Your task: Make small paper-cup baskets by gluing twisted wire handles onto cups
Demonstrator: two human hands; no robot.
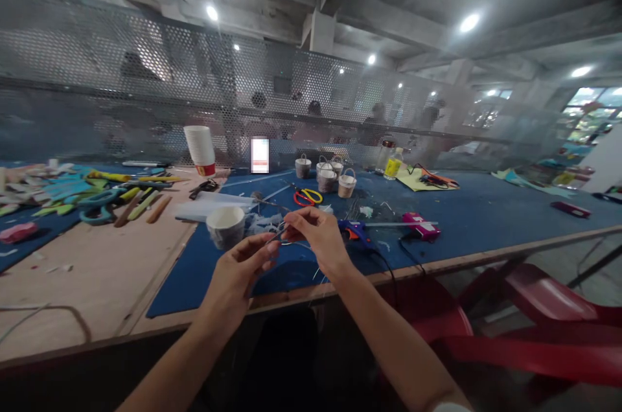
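- Where the blue mat (466,214) meets the near edge of the workbench (87,269), we see both hands raised just above it, fingertips almost meeting.
- Our left hand (238,273) pinches narrowly on one end of a thin wire (280,235); thumb and forefinger close on it.
- Our right hand (318,234) pinches the same wire from the other side; the wire is too thin and blurred for us to tell its exact shape.
- We place the wire between the two hands, over the mat's near part and clear of its surface.
- Just behind the left hand a paper cup (225,225) lies on its side at the mat's left edge.
- Right of the right hand, on the mat, we note a blue glue gun (354,230) and, beyond it, a pink tool (418,225).
- Farther back on the mat lie yellow-and-red scissors (308,196) and a cluster of small baskets (326,175).
- A stack of white cups (199,149) stands at the mat's far left corner.
- A yellow-labelled bottle (392,164) stands near the mat's far edge, before the perforated screen (146,75).
- Red plastic chairs (529,321) sit below the mat's right end.
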